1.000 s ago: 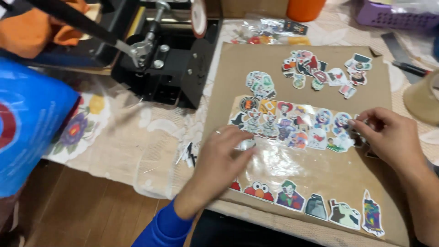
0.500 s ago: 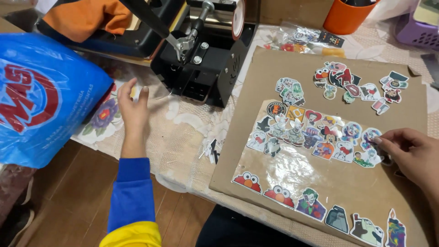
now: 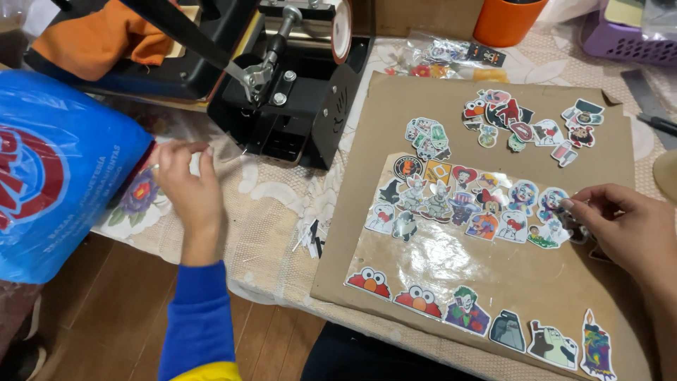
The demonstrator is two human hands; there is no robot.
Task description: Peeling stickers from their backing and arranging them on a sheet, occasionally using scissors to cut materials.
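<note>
matt cardboard sheet [image 3: 395, 106], glossy clear film [image 3: 437, 261]

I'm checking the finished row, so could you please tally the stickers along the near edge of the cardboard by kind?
Red googly-eyed face stickers: 2
Green-haired clown sticker: 1
Grey penguin sticker: 1
Pale green creature sticker: 1
Colourful candle sticker: 1
Total: 6

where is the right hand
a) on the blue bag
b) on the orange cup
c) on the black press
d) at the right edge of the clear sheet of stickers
d: the right hand pinches at the right edge of the clear sheet lying on the cardboard, while the left hand is over by the blue bag.
</note>
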